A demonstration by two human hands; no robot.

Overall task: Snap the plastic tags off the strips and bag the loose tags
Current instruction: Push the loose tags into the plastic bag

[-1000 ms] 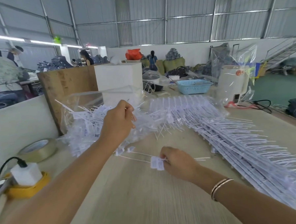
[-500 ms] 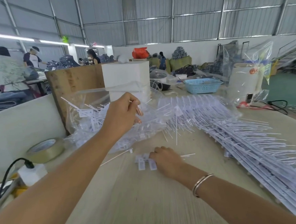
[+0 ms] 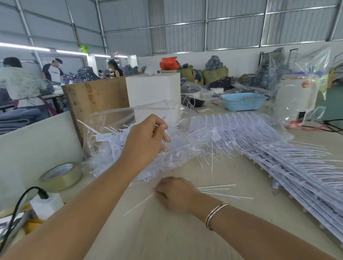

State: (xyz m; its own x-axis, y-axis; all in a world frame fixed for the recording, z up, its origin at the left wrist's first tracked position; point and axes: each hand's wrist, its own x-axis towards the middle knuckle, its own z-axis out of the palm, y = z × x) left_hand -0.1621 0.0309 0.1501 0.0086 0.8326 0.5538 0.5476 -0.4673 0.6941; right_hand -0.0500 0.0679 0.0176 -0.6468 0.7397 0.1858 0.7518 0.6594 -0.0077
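Head view, one moment at a worktable (image 3: 172, 239).

Item: left hand (image 3: 145, 143). Raised over the mouth of a clear plastic bag (image 3: 115, 136); fingers curled, thumb and forefinger pinched at the film of the bag's upper edge or at a thin white stem there. Which of the two is pinched cannot be told.

Item: right hand (image 3: 176, 193). Laid low on the table just before the bag, knuckles up and blurred, fingers bent down over the surface. Whether tags are gathered under it cannot be told; none is seen in the fingers.

Item: loose tags (image 3: 111, 141). White, heaped inside the bag, some stems poking out of the opening. A few bare stems (image 3: 219, 191) are scattered on the table beside the right hand.

Item: strips (image 3: 287, 163). A long stack of unsnapped strips is laid along the right of the table, stems fanned outward, well apart from both hands.

Item: a roll of tape (image 3: 59, 175) at the left, near the bag; a blue basket (image 3: 242, 100) at the back.

Step in hand, as judged: bagging. The bag appears to be held open by the left hand while snapped pieces are collected by the right.

Next move, as judged: whatever lies under the right hand is to be gripped, lifted and dropped into the opening, the mouth being kept wide; afterwards a fresh strip is to be fetched from the stack.
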